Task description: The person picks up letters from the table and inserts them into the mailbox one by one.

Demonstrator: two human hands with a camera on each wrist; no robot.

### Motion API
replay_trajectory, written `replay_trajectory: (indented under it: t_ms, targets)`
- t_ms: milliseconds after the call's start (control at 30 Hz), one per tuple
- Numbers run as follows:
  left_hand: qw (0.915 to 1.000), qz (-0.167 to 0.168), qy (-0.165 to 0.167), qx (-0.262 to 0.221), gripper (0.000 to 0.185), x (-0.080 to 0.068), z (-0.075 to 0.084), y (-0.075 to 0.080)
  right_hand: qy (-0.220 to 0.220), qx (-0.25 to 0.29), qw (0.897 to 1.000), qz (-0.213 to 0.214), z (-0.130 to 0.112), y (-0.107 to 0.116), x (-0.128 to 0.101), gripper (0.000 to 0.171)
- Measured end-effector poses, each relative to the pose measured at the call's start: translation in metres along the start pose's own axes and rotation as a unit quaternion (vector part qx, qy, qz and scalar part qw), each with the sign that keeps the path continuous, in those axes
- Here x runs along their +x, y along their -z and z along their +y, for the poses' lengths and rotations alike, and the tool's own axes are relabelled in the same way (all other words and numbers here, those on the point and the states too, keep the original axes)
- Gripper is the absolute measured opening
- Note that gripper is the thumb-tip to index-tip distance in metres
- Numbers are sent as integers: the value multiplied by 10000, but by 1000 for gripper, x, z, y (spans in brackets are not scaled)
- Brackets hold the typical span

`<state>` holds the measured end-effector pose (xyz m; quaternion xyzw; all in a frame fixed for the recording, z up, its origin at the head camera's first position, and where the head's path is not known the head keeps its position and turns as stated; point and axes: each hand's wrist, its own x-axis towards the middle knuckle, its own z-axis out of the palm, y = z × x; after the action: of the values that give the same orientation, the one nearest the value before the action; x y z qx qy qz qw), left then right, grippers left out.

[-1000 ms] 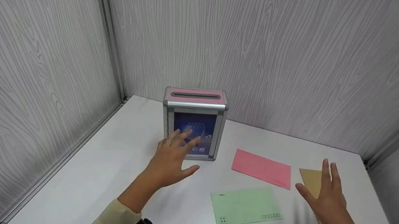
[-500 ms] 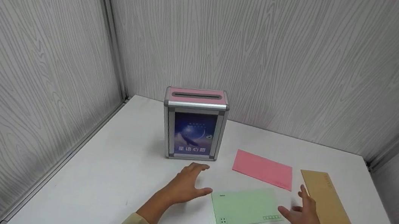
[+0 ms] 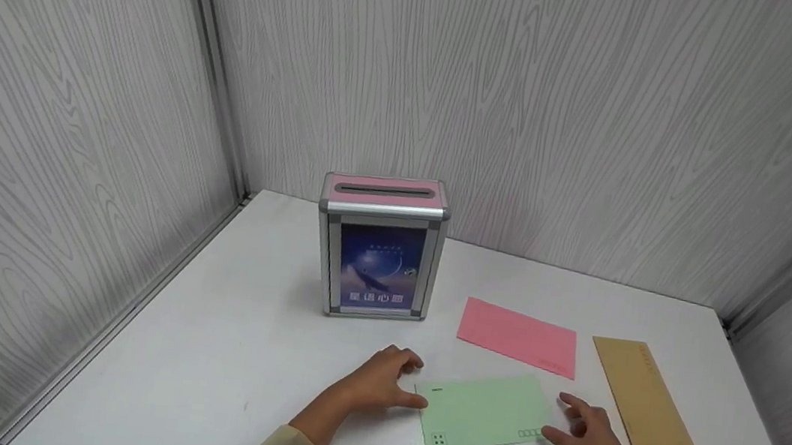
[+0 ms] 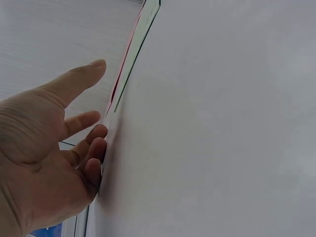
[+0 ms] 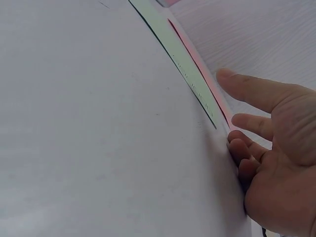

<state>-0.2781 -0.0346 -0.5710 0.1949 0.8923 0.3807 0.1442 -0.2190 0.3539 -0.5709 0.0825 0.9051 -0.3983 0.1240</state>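
a white table (image 3: 214, 351) seen from above, walled in by grey wood-grain panels. both hands rest at the short ends of a green envelope (image 3: 482, 413) lying flat between them. the left hand (image 3: 376, 383) has its fingers lightly curled, tips touching the table at the envelope's left edge; the right hand (image 3: 585, 435) has fingers spread and loose, tips at the envelope's right edge. neither hand grips the envelope; it lies flat on the table. the wrist views show fingertips (image 4: 96, 148) pressed to the tabletop beside the paper's thin edge (image 5: 187, 74).

beyond the fingers stands a pink-topped slotted box (image 3: 379, 247), upright. beyond the right fingertips lies a pink envelope (image 3: 518, 336), and to their outer side a brown envelope (image 3: 646, 398), both flat and apart.

this looks like the start of a pickup: the likely next move needs fingertips worked under the thin edges to lift the envelope.
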Motion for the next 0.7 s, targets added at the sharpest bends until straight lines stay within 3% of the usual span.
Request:
replay_trajectory:
  t_ms: [300,500,700]
  targets:
    - [9997,-224,38,125,60,0,2,0,-27,-165,9999,16,-3,-6,1,84]
    - [9997,144,79,167,50,-3,4,-8,206,-389,9986,280,-6,-11,1,75]
    - [9992,349,168,113,45,-5,5,-14,132,-406,9985,337,-5,-16,0,73]
